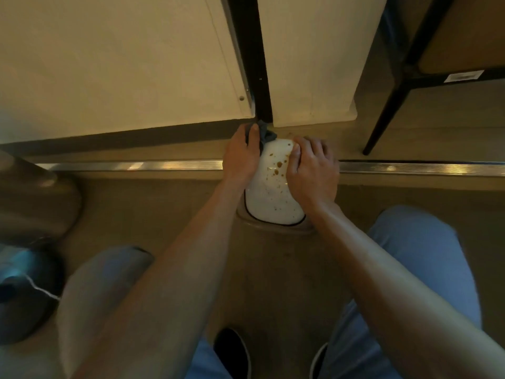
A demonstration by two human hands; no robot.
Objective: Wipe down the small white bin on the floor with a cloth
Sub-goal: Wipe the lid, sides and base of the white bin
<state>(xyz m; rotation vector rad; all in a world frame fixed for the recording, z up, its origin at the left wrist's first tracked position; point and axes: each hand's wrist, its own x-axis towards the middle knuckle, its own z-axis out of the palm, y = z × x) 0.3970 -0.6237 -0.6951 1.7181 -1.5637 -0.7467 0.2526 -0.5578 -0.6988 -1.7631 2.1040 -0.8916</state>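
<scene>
The small white bin (270, 192) lies tipped on the floor between my arms, its side speckled with brown stains. A dark rim line shows at its near end. My left hand (240, 154) grips a bunched grey cloth (264, 134) at the bin's far left corner. On the bin's right side rests my right hand (314, 168), fingers curled over its far edge and holding it. Part of the cloth is hidden under my left fingers.
A metal floor strip (136, 166) runs across behind the bin. White cabinet panels (123, 64) with a black gap stand beyond. A black chair leg (382, 116) is at the right. My knees and shoes flank the bin; a dark rounded object (24, 294) sits at left.
</scene>
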